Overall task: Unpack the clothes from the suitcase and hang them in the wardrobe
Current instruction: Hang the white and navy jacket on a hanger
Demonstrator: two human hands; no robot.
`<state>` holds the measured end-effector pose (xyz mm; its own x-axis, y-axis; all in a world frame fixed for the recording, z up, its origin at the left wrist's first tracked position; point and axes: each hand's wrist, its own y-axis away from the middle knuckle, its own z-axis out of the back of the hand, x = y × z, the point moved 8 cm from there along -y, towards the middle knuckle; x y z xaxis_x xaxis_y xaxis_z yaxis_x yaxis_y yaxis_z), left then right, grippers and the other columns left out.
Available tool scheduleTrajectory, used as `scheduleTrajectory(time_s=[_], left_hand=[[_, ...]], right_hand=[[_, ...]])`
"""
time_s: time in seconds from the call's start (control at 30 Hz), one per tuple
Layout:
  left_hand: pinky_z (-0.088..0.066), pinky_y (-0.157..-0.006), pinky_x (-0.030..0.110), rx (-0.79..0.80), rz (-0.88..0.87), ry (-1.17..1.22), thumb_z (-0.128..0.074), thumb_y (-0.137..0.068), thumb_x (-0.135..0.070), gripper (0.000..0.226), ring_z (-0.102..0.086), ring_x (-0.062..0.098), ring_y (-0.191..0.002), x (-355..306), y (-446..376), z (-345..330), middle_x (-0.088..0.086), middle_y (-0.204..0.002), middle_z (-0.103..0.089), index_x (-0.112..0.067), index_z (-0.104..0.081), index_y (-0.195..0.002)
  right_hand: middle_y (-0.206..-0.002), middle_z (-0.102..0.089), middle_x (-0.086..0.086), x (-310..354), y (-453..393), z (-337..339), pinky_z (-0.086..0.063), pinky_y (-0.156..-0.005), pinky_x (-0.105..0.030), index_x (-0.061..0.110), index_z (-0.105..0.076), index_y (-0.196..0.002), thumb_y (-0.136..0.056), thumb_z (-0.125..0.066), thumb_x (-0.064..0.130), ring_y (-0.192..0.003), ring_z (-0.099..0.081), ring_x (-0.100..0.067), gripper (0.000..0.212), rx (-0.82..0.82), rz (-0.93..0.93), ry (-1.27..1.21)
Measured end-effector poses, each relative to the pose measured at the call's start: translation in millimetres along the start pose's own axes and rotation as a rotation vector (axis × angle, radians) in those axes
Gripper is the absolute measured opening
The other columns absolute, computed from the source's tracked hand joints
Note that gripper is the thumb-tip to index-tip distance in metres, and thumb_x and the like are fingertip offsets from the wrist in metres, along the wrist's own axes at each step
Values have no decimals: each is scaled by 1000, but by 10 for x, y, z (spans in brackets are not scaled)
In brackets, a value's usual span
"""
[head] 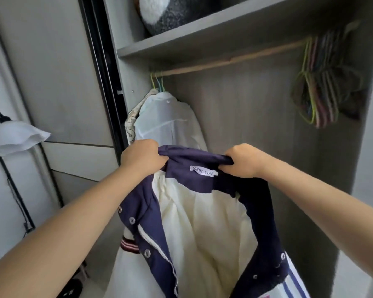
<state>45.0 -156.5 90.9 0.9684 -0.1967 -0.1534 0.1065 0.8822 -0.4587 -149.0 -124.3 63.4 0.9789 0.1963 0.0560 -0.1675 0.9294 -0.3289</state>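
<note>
Jacket (202, 222) held up before open wardrobe (235, 108), collar uppermost, long axis vertical, hem cut off at frame bottom. Navy collar gripped at left end by left hand (141, 157), at right end by right hand (243, 161), fingers curled round fabric. Cream lining turned toward camera; metal snaps and white zip seen along navy front edge; striped ribbed cuff partly hidden. White garment (168, 123) hung at rail (235, 59) left end, behind jacket. Bundle of coloured wire hangers (319, 93) at rail right end, blurred. Furry grey-white thing (172, 11) on top shelf, cut off.
</note>
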Motion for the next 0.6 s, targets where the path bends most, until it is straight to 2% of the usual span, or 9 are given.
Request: scheduleTrajectory(time_s=[0.07, 0.13, 0.2, 0.3, 0.37, 0.43, 0.5, 0.6], left_hand=[[-33, -59, 26, 131, 75, 367, -62, -77, -22, 23, -50, 23, -68, -36, -185, -238, 2, -63, -50, -14, -49, -59], [-32, -60, 26, 195, 134, 691, -66, -71, -15, 19, -45, 21, -62, -110, -330, -450, 5, -59, -49, -11, -51, -61], [-33, -62, 27, 192, 194, 881, -62, -77, -6, 9, -46, 21, -65, -228, -507, -644, 11, -67, -53, -7, -54, -71], [-33, -56, 26, 176, 260, 1046, -53, -83, 1, 18, -45, 22, -60, -423, -743, -879, 12, -67, -51, -8, -51, -68], [-31, -53, 26, 160, 252, 1087, -53, -81, 2, 23, -41, 20, -55, -565, -962, -958, 9, -62, -47, -11, -47, -63], [-29, -56, 28, 140, 221, 1091, -58, -72, -3, 25, -39, 20, -55, -684, -1194, -990, 7, -58, -42, -14, -41, -57], [-28, -62, 31, 116, 174, 1073, -57, -67, -4, 27, -38, 19, -59, -793, -1376, -966, 6, -56, -39, -15, -37, -55], [-29, -64, 31, 117, 111, 1063, -57, -71, 0, 27, -41, 20, -62, -898, -1795, -1015, 6, -58, -41, -14, -39, -56]], right_hand=[[-101, -64, -17, -158, -74, -52, -33, -66, -27, 2, -61, -96, -91, -47, 30, -96, -58, -34, 31, 21, -8, 0], [-105, -63, -17, -295, -139, -142, -34, -67, -28, 4, -61, -99, -92, -46, 31, -97, -58, -35, 32, 56, -25, 25], [-107, -62, -16, -436, -223, -209, -37, -67, -29, 3, -59, -101, -92, -44, 35, -98, -58, -34, 36, 101, -33, 60], [-109, -63, -13, -645, -411, -217, -44, -80, -32, 3, -59, -104, -91, -42, 50, -103, -57, -31, 52, 185, -66, 45], [-111, -62, -15, -880, -615, -26, -43, -85, -32, 3, -60, -106, -93, -39, 47, -107, -55, -30, 50, 86, -145, 10], [-116, -59, -18, -1129, -807, 263, -43, -85, -33, 1, -59, -109, -96, -41, 32, -110, -53, -32, 38, -69, -264, 67], [-125, -52, -19, -1376, -905, 553, -42, -91, -35, 0, -55, -118, -93, -46, 15, -118, -47, -33, 31, -204, -431, 204], [-133, -43, -20, -1781, -1051, 910, -36, -98, -38, -3, -46, -127, -94, -35, 5, -124, -37, -34, 36, -375, -680, 452]])
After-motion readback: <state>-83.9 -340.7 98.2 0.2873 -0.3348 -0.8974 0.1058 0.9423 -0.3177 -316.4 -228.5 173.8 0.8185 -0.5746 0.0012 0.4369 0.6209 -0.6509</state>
